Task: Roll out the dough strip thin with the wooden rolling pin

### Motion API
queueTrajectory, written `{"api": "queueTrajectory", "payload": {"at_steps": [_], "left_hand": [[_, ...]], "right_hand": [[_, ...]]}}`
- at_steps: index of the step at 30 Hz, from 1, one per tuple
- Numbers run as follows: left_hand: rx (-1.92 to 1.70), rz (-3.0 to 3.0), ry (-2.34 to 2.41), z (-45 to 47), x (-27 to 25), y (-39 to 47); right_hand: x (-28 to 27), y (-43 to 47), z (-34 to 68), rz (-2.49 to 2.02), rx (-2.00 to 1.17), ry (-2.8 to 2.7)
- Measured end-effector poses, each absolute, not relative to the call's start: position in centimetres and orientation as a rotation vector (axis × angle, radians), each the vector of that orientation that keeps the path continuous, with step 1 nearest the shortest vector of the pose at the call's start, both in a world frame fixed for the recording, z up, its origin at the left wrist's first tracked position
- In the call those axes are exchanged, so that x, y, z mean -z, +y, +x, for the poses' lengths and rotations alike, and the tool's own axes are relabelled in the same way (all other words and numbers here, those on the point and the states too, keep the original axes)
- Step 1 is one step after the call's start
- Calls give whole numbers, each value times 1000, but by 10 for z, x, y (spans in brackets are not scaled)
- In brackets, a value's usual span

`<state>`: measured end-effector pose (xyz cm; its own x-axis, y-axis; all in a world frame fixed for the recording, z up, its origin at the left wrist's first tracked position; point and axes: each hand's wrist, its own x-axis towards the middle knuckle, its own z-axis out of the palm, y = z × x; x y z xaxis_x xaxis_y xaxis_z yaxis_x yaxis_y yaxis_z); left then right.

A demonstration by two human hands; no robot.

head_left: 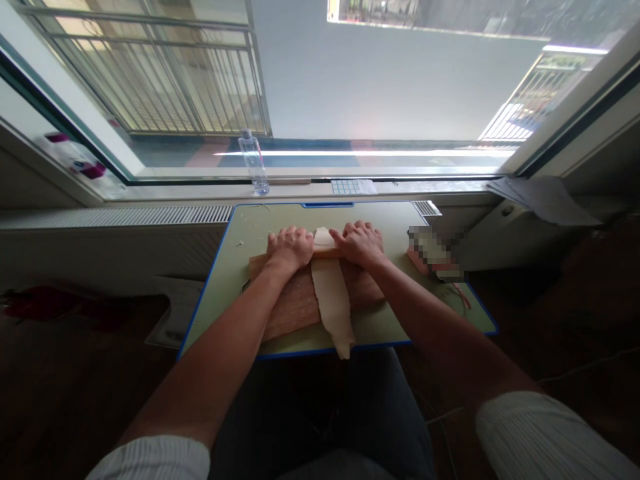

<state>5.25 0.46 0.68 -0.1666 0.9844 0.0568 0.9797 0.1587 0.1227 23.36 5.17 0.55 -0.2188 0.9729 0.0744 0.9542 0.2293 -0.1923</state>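
My left hand (291, 247) and my right hand (359, 241) are closed over the two ends of a wooden rolling pin (326, 254), whose middle shows between them. The pin lies across a long, pale strip of dough (334, 300). Beyond the pin, the strip's far end shows between my hands. Its near end narrows and hangs over the table's front edge. Beneath is a reddish-brown wooden board (293, 310), set at a slant and partly covered by my forearms.
The board rests on a small green table (227, 267) with a blue rim. Small scraps lie at its far left; a pixelated object (435, 253) is at its right. A clear bottle (255, 163) stands on the windowsill, and papers (547, 200) lie to the right.
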Motion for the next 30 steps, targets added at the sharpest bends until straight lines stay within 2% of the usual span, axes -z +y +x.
{"api": "queueTrajectory", "payload": {"at_steps": [8,15,24,30], "left_hand": [[-11,1871,2285,45,-16,31],[20,1835,2255,42,-14,40],[-223,2010,2332,51,-8,9],[-318,2022,2403,64,-2,-20]], "right_hand": [[-8,75,228,-1837,-199,-2352],[-7,80,227,-1807,-240,-2324],[-3,60,232,-1860,-247,-2296],[2,26,237,-1867,-100,-2273]]}}
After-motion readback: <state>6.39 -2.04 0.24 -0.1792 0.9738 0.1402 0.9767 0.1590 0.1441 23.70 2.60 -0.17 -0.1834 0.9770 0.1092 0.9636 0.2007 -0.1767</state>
